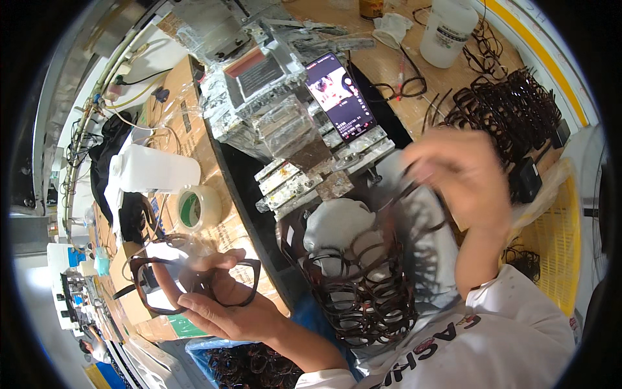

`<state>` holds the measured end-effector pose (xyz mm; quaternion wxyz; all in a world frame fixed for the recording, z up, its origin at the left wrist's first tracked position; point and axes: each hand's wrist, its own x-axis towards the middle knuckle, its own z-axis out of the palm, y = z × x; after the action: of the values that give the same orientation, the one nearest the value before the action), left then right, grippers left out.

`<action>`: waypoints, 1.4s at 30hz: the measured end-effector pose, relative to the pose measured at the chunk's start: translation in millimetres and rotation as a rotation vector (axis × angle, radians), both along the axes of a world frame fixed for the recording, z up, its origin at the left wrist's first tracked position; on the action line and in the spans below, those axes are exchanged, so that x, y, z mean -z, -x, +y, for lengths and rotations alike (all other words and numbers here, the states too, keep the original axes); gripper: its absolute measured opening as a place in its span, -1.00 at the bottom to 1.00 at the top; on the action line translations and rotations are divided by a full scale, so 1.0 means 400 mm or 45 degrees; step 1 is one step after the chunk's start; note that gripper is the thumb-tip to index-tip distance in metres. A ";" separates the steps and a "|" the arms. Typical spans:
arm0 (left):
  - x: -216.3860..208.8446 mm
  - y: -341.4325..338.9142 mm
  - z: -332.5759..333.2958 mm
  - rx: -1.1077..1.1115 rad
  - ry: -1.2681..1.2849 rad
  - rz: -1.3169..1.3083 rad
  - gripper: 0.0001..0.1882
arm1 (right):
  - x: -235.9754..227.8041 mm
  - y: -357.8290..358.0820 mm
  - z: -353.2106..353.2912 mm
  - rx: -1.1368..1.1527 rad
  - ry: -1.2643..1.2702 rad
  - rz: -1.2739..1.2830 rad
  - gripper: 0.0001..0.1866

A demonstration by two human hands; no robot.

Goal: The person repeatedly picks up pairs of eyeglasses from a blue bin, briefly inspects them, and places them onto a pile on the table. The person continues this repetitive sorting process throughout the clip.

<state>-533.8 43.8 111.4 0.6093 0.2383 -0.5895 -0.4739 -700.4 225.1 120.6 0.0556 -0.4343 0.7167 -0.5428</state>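
Observation:
My left hand [223,295] is closed around the bridge of a dark brown eyeglass frame [254,301], held up at the lower left with its rims standing out on both sides. My right hand [466,172] is raised at the right and smeared by motion. Dark blurred strips show just below its fingertips; whether it grips them I cannot make out. Between my arms, many dark brown eyeglass frames [366,314] lie heaped over my lap. A rounded white pad [338,227] sits at the far end of that heap.
Beyond the pad stands a worn metal machine [259,123] with a lit phone [340,97] leaning on it. More frames [512,113] are stacked at the right, near a yellow basket [551,240]. White jugs [159,170] [447,32] and a tape roll [199,207] stand on the cardboard-covered bench.

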 end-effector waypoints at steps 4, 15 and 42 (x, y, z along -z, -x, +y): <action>0.032 -0.002 0.001 0.141 -0.008 -0.101 -0.46 | 0.040 0.041 -0.091 0.011 0.809 -0.110 -0.73; 0.065 0.018 0.014 0.319 -0.129 -0.149 -0.55 | 0.173 0.085 -0.324 0.027 0.811 -0.612 -0.75; 0.015 0.022 0.014 0.413 -0.017 -0.141 -0.55 | 0.056 -0.109 0.011 -0.102 -0.430 -0.010 -0.82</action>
<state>-542.4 49.5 105.3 0.4897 0.1697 -0.6496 -0.5562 -657.0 229.6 98.1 0.1522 -0.4447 0.7796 -0.4139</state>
